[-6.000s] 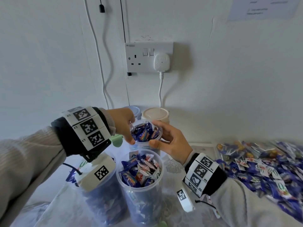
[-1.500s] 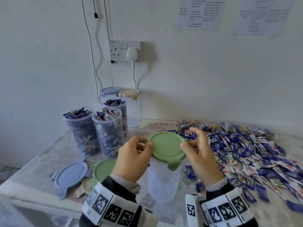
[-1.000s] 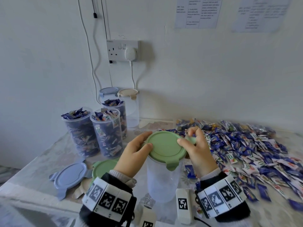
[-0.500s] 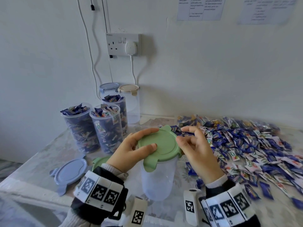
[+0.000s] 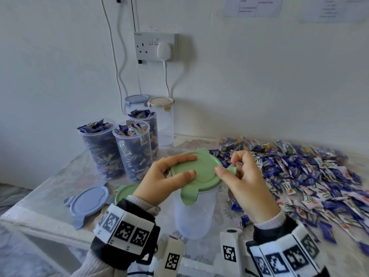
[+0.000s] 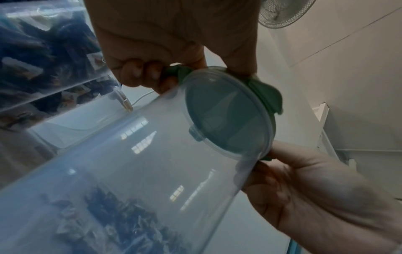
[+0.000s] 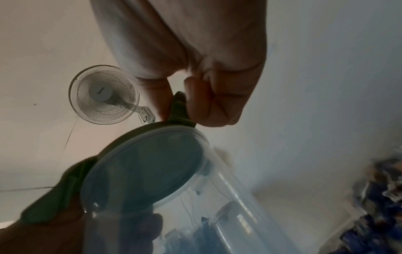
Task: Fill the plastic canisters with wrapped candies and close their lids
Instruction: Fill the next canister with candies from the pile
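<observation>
Patterned table (image 5: 60, 176) standing against a white wall (image 5: 259, 86), your left hand (image 5: 159, 182) pressing flat on the green lid (image 5: 201, 172) capping the empty canister (image 5: 193, 214), your right hand (image 5: 247, 182) pinching its side tab (image 5: 231, 170).

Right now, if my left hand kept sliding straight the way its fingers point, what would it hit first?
Probably your right hand: the left hand lies flat on the round green plastic lid, fingers pointing across it toward the right hand's thumb, though depth is unclear.
</observation>
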`<state>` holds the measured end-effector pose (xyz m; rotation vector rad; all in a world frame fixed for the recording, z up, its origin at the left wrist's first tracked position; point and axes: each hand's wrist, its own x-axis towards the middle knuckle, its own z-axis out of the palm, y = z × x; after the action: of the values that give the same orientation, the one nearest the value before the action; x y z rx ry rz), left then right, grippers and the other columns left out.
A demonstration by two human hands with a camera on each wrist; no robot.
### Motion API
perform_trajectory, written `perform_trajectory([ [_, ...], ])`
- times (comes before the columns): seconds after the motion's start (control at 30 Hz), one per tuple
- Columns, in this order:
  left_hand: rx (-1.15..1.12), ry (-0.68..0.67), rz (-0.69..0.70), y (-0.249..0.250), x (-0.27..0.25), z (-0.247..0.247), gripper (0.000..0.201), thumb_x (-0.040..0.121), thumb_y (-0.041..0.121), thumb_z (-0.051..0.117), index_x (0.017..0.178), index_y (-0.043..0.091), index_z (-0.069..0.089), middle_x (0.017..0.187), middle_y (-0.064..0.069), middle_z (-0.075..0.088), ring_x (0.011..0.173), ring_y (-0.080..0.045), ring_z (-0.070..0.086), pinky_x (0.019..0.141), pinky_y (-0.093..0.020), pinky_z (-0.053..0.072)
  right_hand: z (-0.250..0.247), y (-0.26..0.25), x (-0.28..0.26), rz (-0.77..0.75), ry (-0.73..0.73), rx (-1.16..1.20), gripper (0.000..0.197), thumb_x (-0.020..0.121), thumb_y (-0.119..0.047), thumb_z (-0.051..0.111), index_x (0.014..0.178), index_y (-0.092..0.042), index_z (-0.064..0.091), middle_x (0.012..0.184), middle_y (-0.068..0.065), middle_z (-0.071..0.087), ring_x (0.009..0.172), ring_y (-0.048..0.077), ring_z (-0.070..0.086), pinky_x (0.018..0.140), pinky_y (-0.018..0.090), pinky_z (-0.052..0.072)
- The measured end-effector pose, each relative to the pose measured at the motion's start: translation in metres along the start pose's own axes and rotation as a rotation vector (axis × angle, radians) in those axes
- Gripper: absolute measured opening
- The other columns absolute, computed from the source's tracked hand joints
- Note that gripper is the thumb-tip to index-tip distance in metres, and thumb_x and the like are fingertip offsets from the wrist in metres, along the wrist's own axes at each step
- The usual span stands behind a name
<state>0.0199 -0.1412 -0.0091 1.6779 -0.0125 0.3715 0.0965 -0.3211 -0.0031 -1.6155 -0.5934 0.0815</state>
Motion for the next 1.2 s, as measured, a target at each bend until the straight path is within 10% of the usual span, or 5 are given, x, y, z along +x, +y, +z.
perform_trajectory([
  [0.2, 0.166, 0.005, 0.148, 0.004, -0.004, -0.014, 0.043, 0.076, 0.050, 0.060, 0.117, 0.037, 0.062, 0.124, -0.004, 0.057, 0.120, -0.020, 0.051, 0.103, -0.043, 0.041, 0.002, -0.008, -0.006, -0.263, 0.033, 0.081, 0.018, 0.084, -0.023, 0.067, 0.093, -0.018, 0.052, 0.073, -0.006, 0.054, 0.062, 0.005, 0.050, 0.058, 0.017, 0.045],
  [0.57, -0.287, 0.299, 0.270, 0.017, -0.021, -0.032, 0.034, 0.056, 0.036, 0.084, 0.086, 0.024, 0.075, 0.093, 0.004, 0.072, 0.088, -0.009, 0.064, 0.073, -0.021, 0.054, 0.011, 0.020, -0.009, -0.306, -0.072, -0.114, 0.036, 0.089, -0.059, 0.040, 0.101, -0.033, 0.062, 0.112, -0.017, 0.059, 0.116, 0.002, 0.051, 0.094, 0.017, 0.040],
  [0.7, -0.343, 0.436, 0.280, 0.005, -0.040, -0.050, 0.036, 0.053, 0.036, 0.084, 0.086, 0.024, 0.075, 0.095, 0.004, 0.072, 0.092, -0.009, 0.065, 0.079, -0.023, 0.054, 0.016, 0.029, -0.014, -0.288, -0.122, -0.129, 0.027, 0.089, -0.050, 0.045, 0.088, -0.028, 0.060, 0.095, -0.017, 0.063, 0.100, 0.010, 0.059, 0.086, 0.025, 0.046],
  [0.9, -0.223, 0.749, 0.001, -0.035, -0.059, -0.070, 0.043, 0.084, -0.008, 0.053, 0.077, 0.028, 0.074, 0.066, 0.013, 0.065, 0.064, -0.005, 0.058, 0.058, -0.011, 0.049, 0.017, 0.032, -0.017, -0.279, -0.126, -0.069, 0.027, 0.088, -0.044, 0.046, 0.091, -0.022, 0.061, 0.092, -0.013, 0.063, 0.094, 0.012, 0.061, 0.080, 0.019, 0.046],
  [1.2, 0.007, 0.478, -0.397, -0.065, -0.051, -0.034, 0.032, 0.085, -0.010, 0.054, 0.110, 0.009, 0.061, 0.082, -0.003, 0.064, 0.081, -0.015, 0.060, 0.061, -0.009, 0.047, 0.014, 0.031, -0.021, -0.266, -0.159, -0.037, 0.030, 0.086, -0.045, 0.047, 0.095, -0.021, 0.062, 0.099, -0.013, 0.065, 0.100, 0.005, 0.061, 0.082, 0.009, 0.043],
])
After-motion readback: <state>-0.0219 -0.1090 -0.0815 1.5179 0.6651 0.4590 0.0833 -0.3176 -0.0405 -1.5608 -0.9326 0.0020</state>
